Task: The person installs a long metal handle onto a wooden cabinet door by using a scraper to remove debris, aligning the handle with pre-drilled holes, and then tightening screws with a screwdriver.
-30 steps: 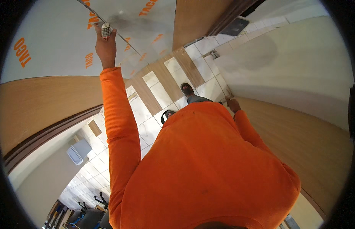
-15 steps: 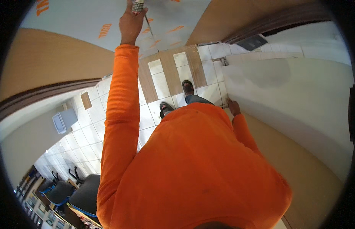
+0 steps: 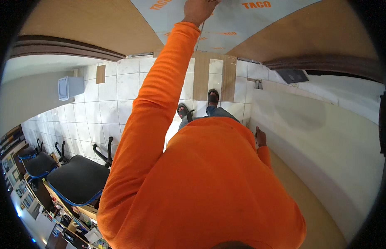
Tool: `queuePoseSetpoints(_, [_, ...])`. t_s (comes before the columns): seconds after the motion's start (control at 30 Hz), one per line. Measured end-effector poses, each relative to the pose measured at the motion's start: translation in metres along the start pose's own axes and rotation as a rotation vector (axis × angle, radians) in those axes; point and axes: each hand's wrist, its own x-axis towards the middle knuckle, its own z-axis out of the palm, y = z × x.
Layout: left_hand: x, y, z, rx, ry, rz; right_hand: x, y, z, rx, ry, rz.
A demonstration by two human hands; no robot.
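Observation:
My left hand (image 3: 200,10) reaches up to the top edge of the picture with its fingers closed. What they grip lies mostly beyond the edge, so I cannot make it out. Behind it stands a grey-blue film-covered panel (image 3: 226,25) with orange print and a thin dark vertical line. By my right side, my right hand (image 3: 260,137) hangs close to a long white panel (image 3: 301,108), its fingers loosely bent and partly stretched. I see nothing in it, and whether it touches the panel I cannot tell.
Wood-look strips (image 3: 201,79) lie on white floor tiles (image 3: 128,89) before my sandalled feet. A grey-white bin (image 3: 70,88) stands left by the wall. Black chairs (image 3: 79,178) and a cluttered desk (image 3: 76,222) are at lower left. A dark flat square (image 3: 293,76) lies at upper right.
The view has swung, and the panel now sits further right. My left hand is nearer the top edge; the patterned handle seen in it is out of view. My right hand sits lower.

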Motion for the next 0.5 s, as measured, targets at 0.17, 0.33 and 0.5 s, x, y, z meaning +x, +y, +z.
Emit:
queuePoseSetpoints(0.17, [-0.012, 0.023, 0.009, -0.023, 0.026, -0.011, -0.014, -0.009, -0.012, -0.024, 0.0, 0.163])
queuePoseSetpoints(0.33, [-0.019, 0.009, 0.012, 0.067, 0.124, -0.093, -0.019, -0.025, -0.017, -0.034, -0.036, 0.057])
queuePoseSetpoints(0.5, [-0.017, 0.036, 0.033, -0.066, 0.197, -0.048, 0.021, 0.054, -0.048, 0.025, 0.025, -0.046])
